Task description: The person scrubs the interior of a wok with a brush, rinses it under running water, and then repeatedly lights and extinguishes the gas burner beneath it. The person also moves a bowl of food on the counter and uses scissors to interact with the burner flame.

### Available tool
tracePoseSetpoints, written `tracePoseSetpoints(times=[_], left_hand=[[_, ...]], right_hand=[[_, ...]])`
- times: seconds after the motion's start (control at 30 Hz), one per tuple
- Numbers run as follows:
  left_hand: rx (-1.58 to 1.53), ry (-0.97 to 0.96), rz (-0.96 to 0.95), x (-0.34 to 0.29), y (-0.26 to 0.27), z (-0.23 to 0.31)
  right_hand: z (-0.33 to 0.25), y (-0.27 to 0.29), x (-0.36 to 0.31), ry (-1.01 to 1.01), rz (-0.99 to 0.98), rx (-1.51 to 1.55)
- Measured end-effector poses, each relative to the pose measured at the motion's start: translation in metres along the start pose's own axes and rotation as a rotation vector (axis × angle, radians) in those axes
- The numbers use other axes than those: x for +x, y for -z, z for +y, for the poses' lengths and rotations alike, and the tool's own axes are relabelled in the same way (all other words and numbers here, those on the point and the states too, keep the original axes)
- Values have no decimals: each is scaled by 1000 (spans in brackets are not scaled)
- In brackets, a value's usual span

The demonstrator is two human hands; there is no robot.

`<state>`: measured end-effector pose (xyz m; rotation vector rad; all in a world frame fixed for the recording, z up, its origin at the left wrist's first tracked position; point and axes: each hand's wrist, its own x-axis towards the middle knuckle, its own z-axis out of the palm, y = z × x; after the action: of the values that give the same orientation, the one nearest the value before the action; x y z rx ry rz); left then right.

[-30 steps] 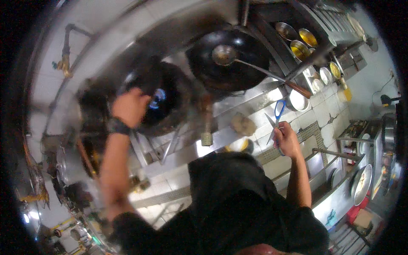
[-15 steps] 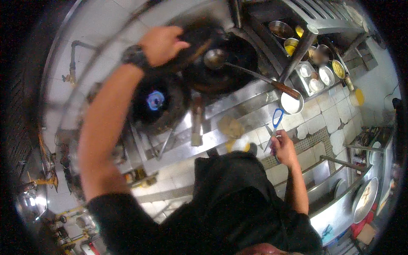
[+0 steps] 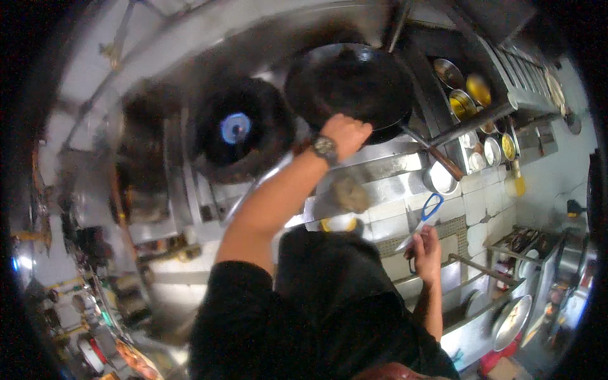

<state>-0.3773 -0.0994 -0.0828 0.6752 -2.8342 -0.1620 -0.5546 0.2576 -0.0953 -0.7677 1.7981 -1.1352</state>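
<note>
My left hand (image 3: pixel 345 136), a watch at its wrist, is closed on the near rim of a large black wok (image 3: pixel 345 79). This wok sits over the right side of the stove and appears empty inside. From under its right edge comes a ladle's wooden handle (image 3: pixel 446 163); the ladle's bowl is hidden. My right hand (image 3: pixel 427 250) is low at the right, closed around a pair of scissors (image 3: pixel 432 208) with blue handle loops. Its blades point left.
A blue flame burns in the open left burner (image 3: pixel 235 128). Below the ladle handle stands a white-filled bowl (image 3: pixel 441 180). Metal containers of yellow food (image 3: pixel 462 104) line the right side. A large oval dish (image 3: pixel 512 323) is at the lower right.
My left hand has swung right and nearer with the wok, which now covers the ladle's bowl. My right hand still holds the scissors, slightly lower in view.
</note>
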Motion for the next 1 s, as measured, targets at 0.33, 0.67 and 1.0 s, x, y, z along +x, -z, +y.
tracePoseSetpoints(times=[0.33,0.67,1.0], left_hand=[[-274,401,612,-247,4,-11],[52,1077,651,-552,-26,-155],[-170,1134,522,-568,-87,-162]], right_hand=[[-212,-164,65,293,-308,-578],[-216,-482,281,949,-1222,-1731],[-132,-566,341,48,-956,-1366]])
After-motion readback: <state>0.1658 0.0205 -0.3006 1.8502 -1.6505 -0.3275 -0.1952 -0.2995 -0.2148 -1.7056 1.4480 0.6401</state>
